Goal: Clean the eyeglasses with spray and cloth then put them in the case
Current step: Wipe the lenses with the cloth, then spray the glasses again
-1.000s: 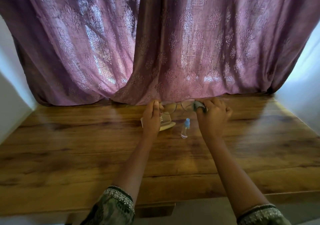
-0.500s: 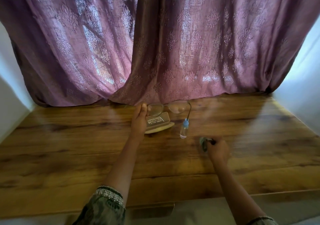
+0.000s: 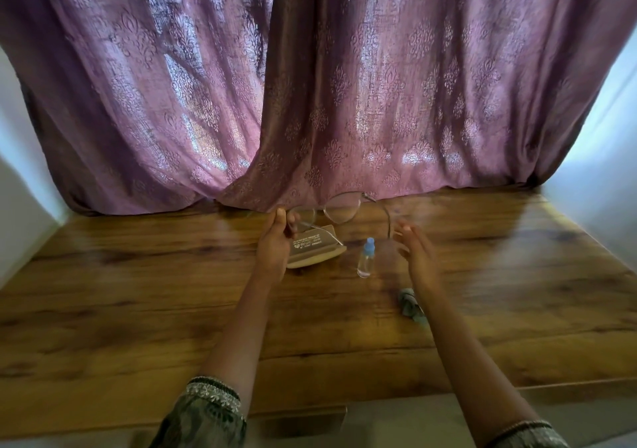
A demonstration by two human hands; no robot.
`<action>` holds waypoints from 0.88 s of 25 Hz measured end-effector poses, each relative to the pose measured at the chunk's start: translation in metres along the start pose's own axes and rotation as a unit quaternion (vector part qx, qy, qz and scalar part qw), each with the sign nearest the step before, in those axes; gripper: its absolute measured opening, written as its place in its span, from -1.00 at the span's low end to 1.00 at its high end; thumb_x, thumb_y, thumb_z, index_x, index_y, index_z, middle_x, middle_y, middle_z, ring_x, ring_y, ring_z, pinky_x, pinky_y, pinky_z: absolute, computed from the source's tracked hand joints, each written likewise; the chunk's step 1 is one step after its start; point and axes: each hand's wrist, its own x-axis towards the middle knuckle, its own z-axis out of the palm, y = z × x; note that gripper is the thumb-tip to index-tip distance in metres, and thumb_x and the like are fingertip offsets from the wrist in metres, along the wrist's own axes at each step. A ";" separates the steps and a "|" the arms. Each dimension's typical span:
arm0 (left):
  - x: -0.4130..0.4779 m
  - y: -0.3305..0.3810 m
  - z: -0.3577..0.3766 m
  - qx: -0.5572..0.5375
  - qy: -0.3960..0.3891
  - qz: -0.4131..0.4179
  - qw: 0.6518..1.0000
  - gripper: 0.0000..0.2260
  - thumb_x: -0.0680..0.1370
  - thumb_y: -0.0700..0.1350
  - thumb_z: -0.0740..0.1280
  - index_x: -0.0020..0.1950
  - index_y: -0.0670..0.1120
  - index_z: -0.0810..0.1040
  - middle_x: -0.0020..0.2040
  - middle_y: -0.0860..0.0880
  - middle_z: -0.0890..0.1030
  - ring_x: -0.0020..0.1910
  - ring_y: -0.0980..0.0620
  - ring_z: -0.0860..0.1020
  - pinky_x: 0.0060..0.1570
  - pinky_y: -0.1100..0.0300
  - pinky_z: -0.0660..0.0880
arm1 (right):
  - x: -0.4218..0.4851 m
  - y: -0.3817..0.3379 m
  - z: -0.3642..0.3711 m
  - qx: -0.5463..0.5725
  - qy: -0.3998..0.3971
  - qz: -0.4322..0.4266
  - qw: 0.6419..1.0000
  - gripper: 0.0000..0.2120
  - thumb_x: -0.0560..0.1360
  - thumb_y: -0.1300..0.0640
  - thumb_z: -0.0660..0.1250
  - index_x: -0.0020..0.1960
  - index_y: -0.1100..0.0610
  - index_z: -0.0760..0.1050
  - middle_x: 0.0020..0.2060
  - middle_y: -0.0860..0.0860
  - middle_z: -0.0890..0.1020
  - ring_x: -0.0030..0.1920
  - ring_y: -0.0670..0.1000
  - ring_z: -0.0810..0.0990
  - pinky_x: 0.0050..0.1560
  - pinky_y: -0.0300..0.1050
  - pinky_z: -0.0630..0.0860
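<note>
Pinching the eyeglasses [image 3: 339,209] at their left rim, your left hand [image 3: 275,241] holds them above the case [image 3: 315,251]; your right hand [image 3: 415,253] hangs spread and empty beside the right temple. The spray bottle [image 3: 367,258] stands between your hands, the cloth [image 3: 410,304] lying on the wooden table [image 3: 138,309] by your right forearm

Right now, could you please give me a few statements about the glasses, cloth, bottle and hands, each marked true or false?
1. The left hand holds the glasses. True.
2. The right hand grips the cloth. False: the cloth lies on the table; the hand is open and empty.
3. The bottle stands upright. True.
4. The glasses are inside the case. False: they are held above it.
</note>
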 end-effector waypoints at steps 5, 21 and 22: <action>0.000 0.005 -0.008 -0.109 -0.036 -0.024 0.993 -0.66 0.63 -0.11 -0.01 -0.31 -0.06 0.37 -0.40 0.15 0.46 -0.41 0.19 0.34 -0.27 0.24 0.20 | -0.001 -0.026 0.006 0.123 -0.158 -0.047 0.979 -0.75 0.60 0.11 0.08 0.00 0.08 0.53 -0.38 -0.10 0.46 -0.34 -0.15 0.42 -0.26 -0.28 0.39; -0.012 0.038 0.030 0.475 0.030 0.280 0.833 -0.77 0.46 -0.14 0.40 0.11 -0.09 0.62 -0.06 -0.02 0.47 -0.06 0.11 0.46 -0.08 0.50 0.30 | -0.002 -0.034 0.014 -0.051 -0.050 -0.186 0.980 -0.81 0.60 0.18 0.14 -0.03 0.11 0.52 -0.47 -0.29 0.50 -0.44 -0.26 0.40 -0.34 -0.32 0.30; -0.014 0.037 0.031 0.479 0.043 0.278 0.832 -0.79 0.45 -0.16 0.41 0.07 -0.12 0.63 -0.06 -0.05 0.51 -0.05 0.08 0.48 -0.06 0.48 0.30 | -0.002 -0.033 0.015 -0.055 -0.051 -0.190 0.979 -0.82 0.60 0.18 0.14 -0.03 0.10 0.52 -0.48 -0.27 0.48 -0.45 -0.24 0.37 -0.38 -0.31 0.29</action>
